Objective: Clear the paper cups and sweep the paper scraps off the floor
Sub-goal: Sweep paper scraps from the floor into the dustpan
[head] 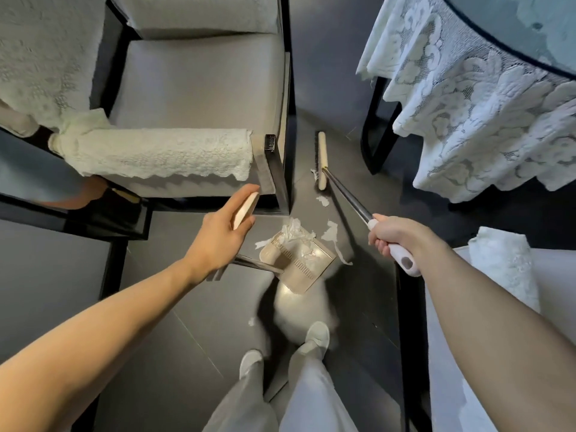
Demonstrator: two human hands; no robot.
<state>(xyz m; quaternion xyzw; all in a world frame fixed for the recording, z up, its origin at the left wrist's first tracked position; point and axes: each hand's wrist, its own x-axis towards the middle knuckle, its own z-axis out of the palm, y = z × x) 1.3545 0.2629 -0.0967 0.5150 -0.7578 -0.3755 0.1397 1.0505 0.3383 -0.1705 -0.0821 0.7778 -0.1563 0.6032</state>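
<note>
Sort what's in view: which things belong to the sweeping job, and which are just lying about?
Job in hand: broom, gripped by the right hand; dustpan, its handle held by the left hand; paper scraps on the floor.
Just there: armchair; lace tablecloth.

Single head-mounted wide-angle view, aimed almost straight down from standing height. Forearms enter from the bottom corners; left hand (218,232) and right hand (392,235) sit mid-frame, close to the lens. Shoes (316,335) bottom centre, floor (174,338) farthest. Edges bow: armchair (193,82) top left, lace-draped table (467,98) top right.
</note>
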